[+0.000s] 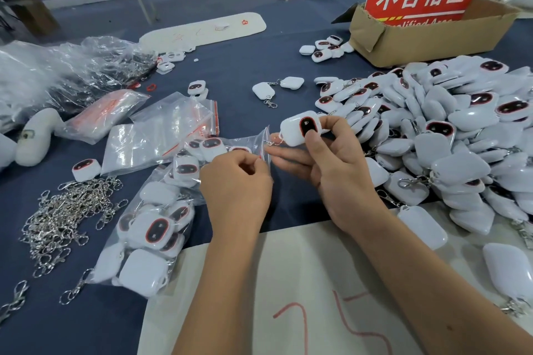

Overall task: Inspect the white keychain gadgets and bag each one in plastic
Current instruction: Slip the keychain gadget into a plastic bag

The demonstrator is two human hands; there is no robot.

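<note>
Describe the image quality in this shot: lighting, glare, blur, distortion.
Head view: even, soft lighting with faint shadows; glare streaks on the plastic bags; wide-angle bending at the edges, seen on the cardboard box; the gadget in the right hand is fairly sharp, far background softer.

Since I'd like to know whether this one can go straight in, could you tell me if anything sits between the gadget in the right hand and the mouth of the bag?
Nothing visible does. The right hand holds the gadget beside the bag, which the left hand grips at its mouth; only the gadget's own keychain clip lies between them.
</note>
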